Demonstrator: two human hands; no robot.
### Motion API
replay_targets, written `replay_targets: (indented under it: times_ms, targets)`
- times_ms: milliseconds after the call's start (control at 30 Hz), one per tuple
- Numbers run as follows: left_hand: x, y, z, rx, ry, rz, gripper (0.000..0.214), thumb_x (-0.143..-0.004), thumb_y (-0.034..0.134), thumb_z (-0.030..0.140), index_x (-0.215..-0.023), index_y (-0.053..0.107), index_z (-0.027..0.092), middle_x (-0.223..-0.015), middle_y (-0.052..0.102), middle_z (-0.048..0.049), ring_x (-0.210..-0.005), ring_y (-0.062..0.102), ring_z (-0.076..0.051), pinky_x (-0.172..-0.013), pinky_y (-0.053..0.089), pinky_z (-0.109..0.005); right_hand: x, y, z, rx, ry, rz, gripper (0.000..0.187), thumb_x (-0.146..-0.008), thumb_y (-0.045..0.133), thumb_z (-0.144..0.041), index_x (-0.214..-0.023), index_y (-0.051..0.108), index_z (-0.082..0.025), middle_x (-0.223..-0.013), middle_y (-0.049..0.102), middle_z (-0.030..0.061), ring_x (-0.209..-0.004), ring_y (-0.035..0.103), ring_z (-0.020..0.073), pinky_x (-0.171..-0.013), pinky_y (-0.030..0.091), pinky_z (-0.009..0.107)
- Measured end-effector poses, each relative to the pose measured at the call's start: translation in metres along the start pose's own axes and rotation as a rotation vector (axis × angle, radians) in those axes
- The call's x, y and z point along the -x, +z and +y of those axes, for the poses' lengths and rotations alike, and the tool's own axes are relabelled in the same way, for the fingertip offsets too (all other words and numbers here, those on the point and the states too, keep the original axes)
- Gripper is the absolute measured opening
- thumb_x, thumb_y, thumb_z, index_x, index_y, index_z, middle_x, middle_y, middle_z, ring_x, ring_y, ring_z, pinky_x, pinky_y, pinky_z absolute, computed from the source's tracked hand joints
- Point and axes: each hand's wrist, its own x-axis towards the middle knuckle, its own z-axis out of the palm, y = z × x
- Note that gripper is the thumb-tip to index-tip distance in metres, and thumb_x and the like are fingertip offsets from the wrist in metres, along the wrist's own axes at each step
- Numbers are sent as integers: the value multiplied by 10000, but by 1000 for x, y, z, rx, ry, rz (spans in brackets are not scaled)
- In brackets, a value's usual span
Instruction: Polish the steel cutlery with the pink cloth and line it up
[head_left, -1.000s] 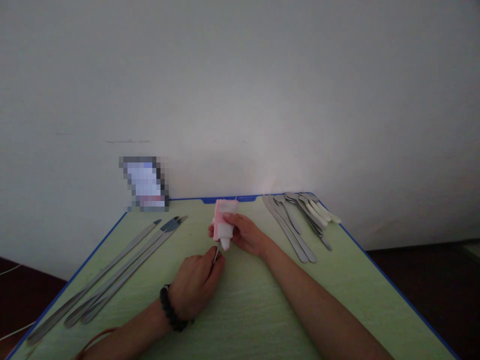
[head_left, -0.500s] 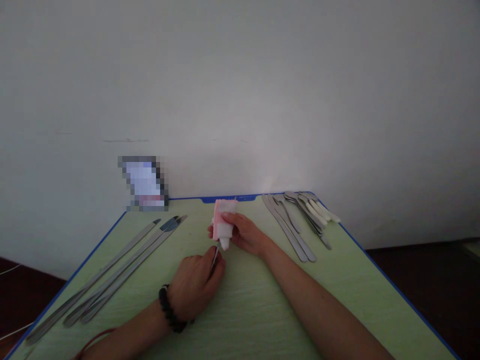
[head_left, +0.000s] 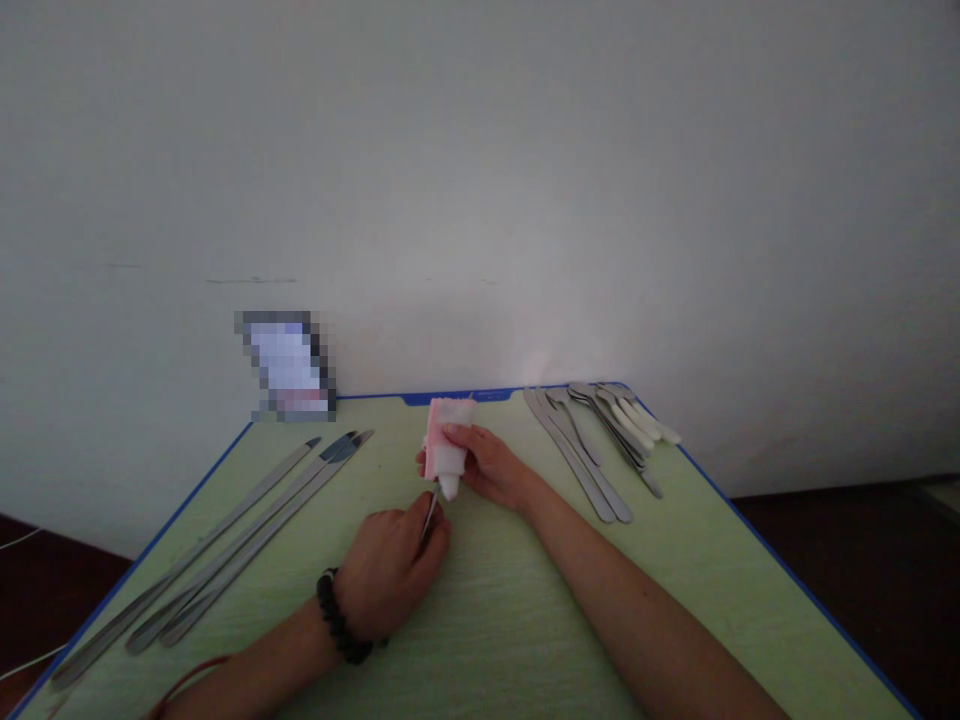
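Observation:
My left hand, with a black beaded bracelet at the wrist, is closed around the slim metal handle of a piece of cutlery. The cutlery slants up into a folded pink and white cloth. Gripping that cloth around it is my right hand, thumb on the near side. A thin tip pokes out above the cloth, but the kind of cutlery is hidden. One white corner of the cloth hangs down just above my left fingers.
Several long table knives lie at the left of the green table. Forks, spoons and white-handled cutlery lie at the right. A blurred phone-like screen stands at the back left by the wall.
Hardly anything differs. Both hands keep their hold, and the cloth has shifted only very slightly.

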Motion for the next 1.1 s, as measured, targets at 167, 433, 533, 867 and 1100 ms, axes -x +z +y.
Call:
replay_targets:
  times_ms: [167, 433, 533, 867, 1100]
  targets:
    - [-1, 2, -2, -30, 1, -6, 277, -935, 220, 293, -859, 467, 195, -686, 657, -64, -637, 642, -238, -574, 344, -315, 0, 0, -1, -15, 29, -12, 353, -684, 720, -443, -800, 623, -124, -731, 674, 61, -676, 629, 160, -707, 488, 300]
    - [0, 2, -1, -28, -7, -11, 297, -947, 225, 298, -874, 491, 189, -709, 677, -69, -649, 645, -228, -589, 370, -307, 1, -1, 0, 8, 24, -33, 410, -647, 739, -496, -773, 633, -121, -732, 678, 60, -671, 628, 153, -709, 486, 298]
    - [-1, 2, -1, -6, -14, -15, 321, -960, 224, 327, -865, 499, 193, -711, 683, -61, -641, 641, -218, -586, 371, -300, 2, -1, 0, 9, 27, -29, 419, -638, 745, -499, -771, 635, -117, -731, 680, 63, -669, 627, 153, -710, 486, 300]
    - [0, 0, -1, -43, -7, -6, 310, -962, 246, 316, -832, 503, 200, -699, 680, -52, -647, 652, -212, -591, 372, -288, 3, 1, -2, -3, 24, -10, 401, -625, 754, -482, -753, 646, -118, -717, 684, 61, -660, 628, 152, -699, 484, 292]
    - [0, 2, -1, -51, 4, 0, 299, -960, 247, 307, -847, 500, 195, -695, 677, -56, -650, 651, -226, -583, 365, -296, 2, 1, -2, 4, 34, -8, 397, -624, 754, -482, -745, 645, -120, -713, 681, 58, -658, 627, 152, -686, 480, 284]
